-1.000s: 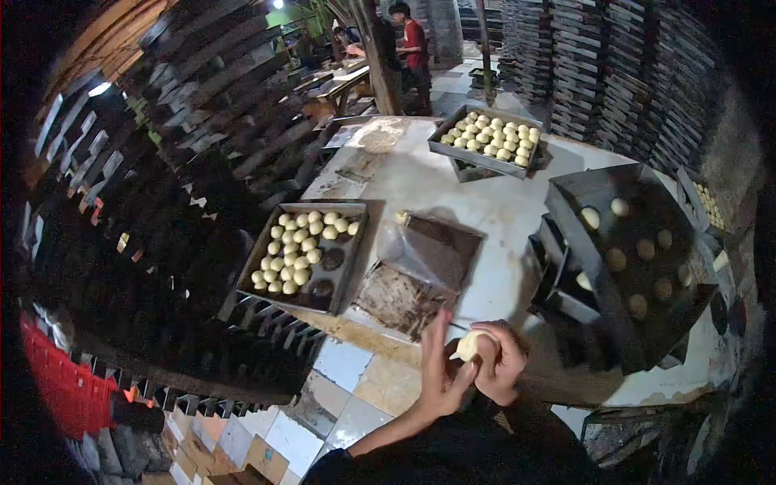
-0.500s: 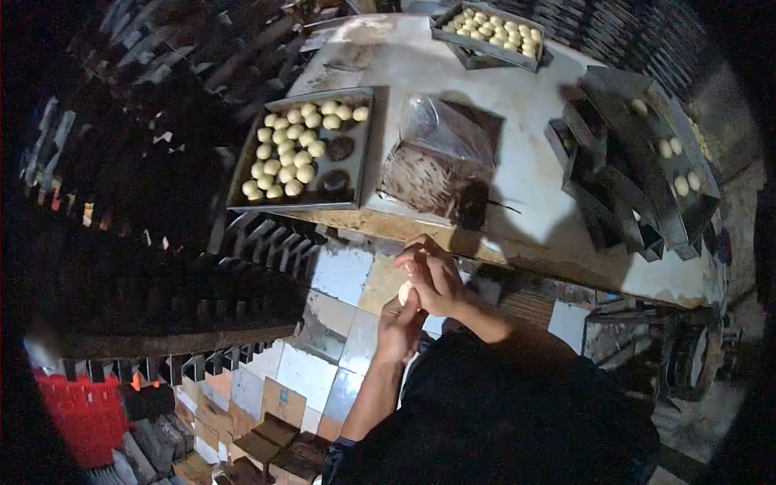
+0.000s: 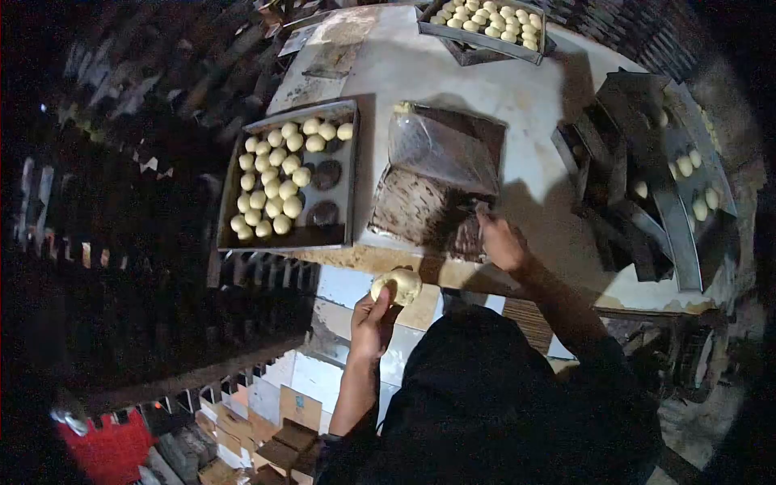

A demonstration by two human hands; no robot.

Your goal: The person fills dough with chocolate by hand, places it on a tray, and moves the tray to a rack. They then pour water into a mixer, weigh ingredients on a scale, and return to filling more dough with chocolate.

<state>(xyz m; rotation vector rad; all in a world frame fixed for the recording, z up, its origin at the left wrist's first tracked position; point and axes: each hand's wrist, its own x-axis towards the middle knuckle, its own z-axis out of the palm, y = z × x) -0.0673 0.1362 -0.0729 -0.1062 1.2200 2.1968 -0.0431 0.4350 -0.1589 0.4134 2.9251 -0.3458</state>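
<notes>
My left hand [image 3: 373,322] holds a flattened piece of pale dough [image 3: 398,288] in front of the table edge, with the thumb on top of it. My right hand [image 3: 503,241] is at the right side of a brown filling [image 3: 420,206] spread in a plastic-lined container [image 3: 444,145]. Its fingers are closed at the filling's edge, and whatever they grip is too small to name. To the left, a metal tray [image 3: 352,174] bears many round dough balls [image 3: 288,189] and two dark round spots.
Another tray of dough balls [image 3: 493,26] stands at the table's far end. Stacked metal pans [image 3: 638,178] lie on the right, a few holding dough pieces. A dark slatted rack [image 3: 162,242] is on the left, with a red crate [image 3: 105,449] and cardboard boxes [image 3: 301,406] below.
My hands have separated. The right one moved up and right to the filling, while the left stayed low with the dough, now flattened and wider. The camera view has shifted slightly.
</notes>
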